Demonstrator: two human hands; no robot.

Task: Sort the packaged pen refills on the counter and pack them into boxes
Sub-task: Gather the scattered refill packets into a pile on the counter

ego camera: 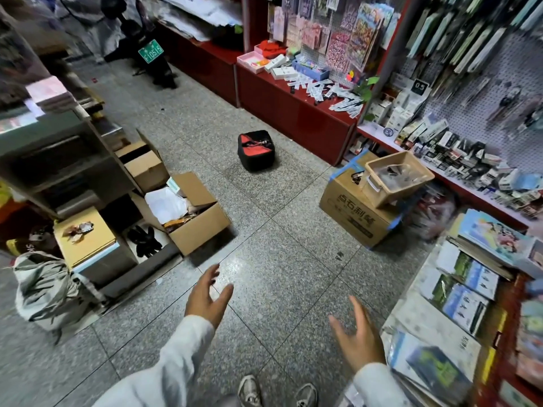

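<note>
Several packaged pen refills (332, 94) lie scattered on the red counter (293, 113) across the aisle, far from both hands. Small white boxes (282, 69) and a blue box (311, 70) sit on the same counter beside them. My left hand (207, 298) hovers over the floor with fingers spread and relaxed, holding nothing. My right hand (357, 337) is out in front too, fingers straight, empty. White sleeves cover both arms.
A red-and-black bag (255, 149) stands on the stone floor mid-aisle. Open cardboard boxes (188, 212) crowd the left side by a shelf unit. A taped carton (358, 212) carries a clear plastic bin (395, 177) on the right. Booklets (458, 292) fill the near right display. A scooter (147, 48) is parked at the back.
</note>
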